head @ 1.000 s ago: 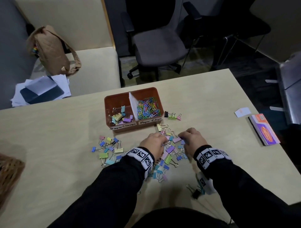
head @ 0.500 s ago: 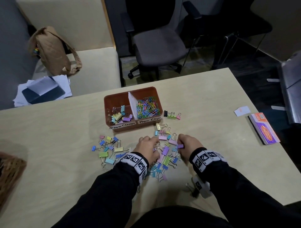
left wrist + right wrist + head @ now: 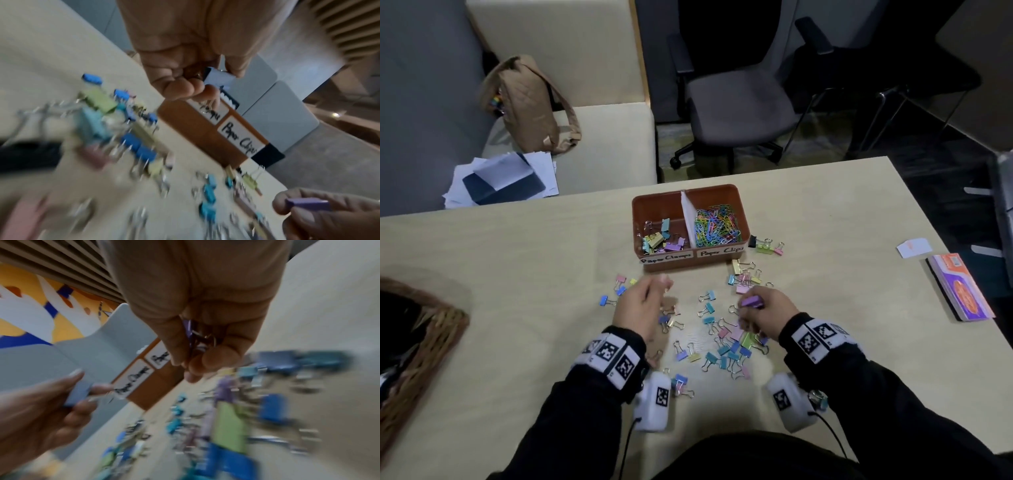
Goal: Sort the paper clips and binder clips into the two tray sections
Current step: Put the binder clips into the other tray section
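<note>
Each hand pinches one clip, the left hand point(image 3: 640, 305) a pale blue binder clip point(image 3: 219, 78) and the right hand point(image 3: 767, 315) a purple binder clip point(image 3: 751, 302), so next both must go into the left section of the brown plastic tray point(image 3: 690, 262).

Bare counter point(image 3: 534, 274) left of the tray point(image 3: 690, 263) is wide open. In front of it, loose binder clips point(image 3: 726, 346) clutter the path; a few more point(image 3: 767, 246) crowd its right side.

One tray point(image 3: 690, 262) with two sections is sitting on the surface point(image 3: 517, 274), dozens of binder clips point(image 3: 722, 346) are lying near it, and two hands are each holding one clip.
</note>
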Demonstrator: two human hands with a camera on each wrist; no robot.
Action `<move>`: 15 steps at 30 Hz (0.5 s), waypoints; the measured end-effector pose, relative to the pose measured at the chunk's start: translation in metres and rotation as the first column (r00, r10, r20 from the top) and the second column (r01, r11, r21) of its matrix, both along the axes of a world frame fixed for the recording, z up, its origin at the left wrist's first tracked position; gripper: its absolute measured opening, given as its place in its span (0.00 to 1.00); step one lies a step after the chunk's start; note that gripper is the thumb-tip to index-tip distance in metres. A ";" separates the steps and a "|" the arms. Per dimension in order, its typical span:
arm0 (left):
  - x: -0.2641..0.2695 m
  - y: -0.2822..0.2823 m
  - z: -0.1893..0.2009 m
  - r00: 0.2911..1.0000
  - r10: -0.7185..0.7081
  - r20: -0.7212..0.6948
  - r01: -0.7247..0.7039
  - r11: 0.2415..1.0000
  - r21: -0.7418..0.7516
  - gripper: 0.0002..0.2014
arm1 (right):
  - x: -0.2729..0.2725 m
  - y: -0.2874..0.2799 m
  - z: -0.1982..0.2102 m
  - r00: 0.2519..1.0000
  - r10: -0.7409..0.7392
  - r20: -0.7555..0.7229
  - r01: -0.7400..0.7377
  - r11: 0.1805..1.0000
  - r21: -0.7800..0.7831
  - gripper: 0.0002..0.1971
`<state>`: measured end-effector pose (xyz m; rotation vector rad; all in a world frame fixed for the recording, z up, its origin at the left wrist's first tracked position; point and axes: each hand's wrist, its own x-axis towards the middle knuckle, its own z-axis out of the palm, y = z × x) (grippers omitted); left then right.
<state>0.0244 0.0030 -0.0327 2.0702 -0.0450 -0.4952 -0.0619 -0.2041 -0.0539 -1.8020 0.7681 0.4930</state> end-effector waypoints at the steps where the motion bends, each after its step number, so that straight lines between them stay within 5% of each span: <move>1: 0.009 0.001 0.006 0.998 0.006 0.056 -0.006 1.000 0.000 0.16 | 0.010 0.009 0.007 1.000 0.030 -0.002 -0.029 0.996 0.088 0.02; 6: 0.058 -0.003 0.021 0.977 0.086 0.194 -0.077 0.996 -0.051 0.11 | 0.073 0.050 0.048 0.992 -0.059 0.111 0.025 0.957 0.290 0.05; 12: 0.064 0.002 0.017 0.981 0.083 0.174 -0.083 0.997 -0.006 0.10 | 0.102 0.062 0.063 0.973 -0.191 0.130 0.138 0.931 0.339 0.32; 15: 0.045 0.007 0.010 0.987 0.045 0.155 -0.055 0.997 0.058 0.06 | 0.079 0.049 0.058 0.965 -0.232 0.121 0.171 0.909 0.380 0.24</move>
